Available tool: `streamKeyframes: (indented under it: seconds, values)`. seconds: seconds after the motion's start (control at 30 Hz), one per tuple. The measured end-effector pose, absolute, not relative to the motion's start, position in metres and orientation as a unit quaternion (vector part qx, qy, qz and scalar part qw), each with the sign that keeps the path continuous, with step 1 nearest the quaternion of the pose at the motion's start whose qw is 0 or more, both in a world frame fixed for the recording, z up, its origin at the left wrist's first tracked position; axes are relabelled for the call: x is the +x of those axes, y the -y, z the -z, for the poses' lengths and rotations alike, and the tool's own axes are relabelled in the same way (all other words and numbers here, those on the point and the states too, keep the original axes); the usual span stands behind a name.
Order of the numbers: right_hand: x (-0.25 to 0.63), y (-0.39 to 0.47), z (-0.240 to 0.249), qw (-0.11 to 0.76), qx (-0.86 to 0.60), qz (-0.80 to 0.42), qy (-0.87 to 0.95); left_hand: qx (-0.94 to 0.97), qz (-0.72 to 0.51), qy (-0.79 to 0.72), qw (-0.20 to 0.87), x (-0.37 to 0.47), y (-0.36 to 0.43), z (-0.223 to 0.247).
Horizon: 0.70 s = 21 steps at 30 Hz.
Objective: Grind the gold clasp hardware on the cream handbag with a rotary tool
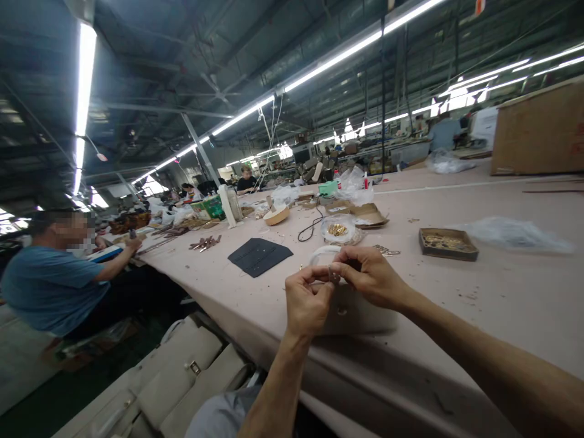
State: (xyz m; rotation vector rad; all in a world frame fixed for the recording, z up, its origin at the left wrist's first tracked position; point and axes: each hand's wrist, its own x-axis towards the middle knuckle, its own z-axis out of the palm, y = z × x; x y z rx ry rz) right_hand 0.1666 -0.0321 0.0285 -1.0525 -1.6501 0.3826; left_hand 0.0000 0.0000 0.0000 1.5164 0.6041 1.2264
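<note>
My left hand and my right hand meet above a beige handbag near the table's front edge. Both are closed, thumbs and fingertips pinching a small shiny fitting; its exact kind is too small to tell. Behind my fingers the bag's pale handle curves up. A small round metal stud shows on the bag's front. My hands hide much of the bag's top.
A dark tray and a plastic-lined dish contain gold-coloured hardware. Left lies a black panel; right, clear plastic and a cardboard box. Beige bags are stacked below left. A co-worker in blue sits left.
</note>
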Motion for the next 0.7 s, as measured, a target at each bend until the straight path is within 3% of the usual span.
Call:
streamKeyframes:
  seconds: [0.7]
  values:
    - [0.173, 0.029, -0.03, 0.553, -0.451, -0.217, 0.666, 0.595, -0.563, -0.252, 0.516, 0.012, 0.003, 0.004]
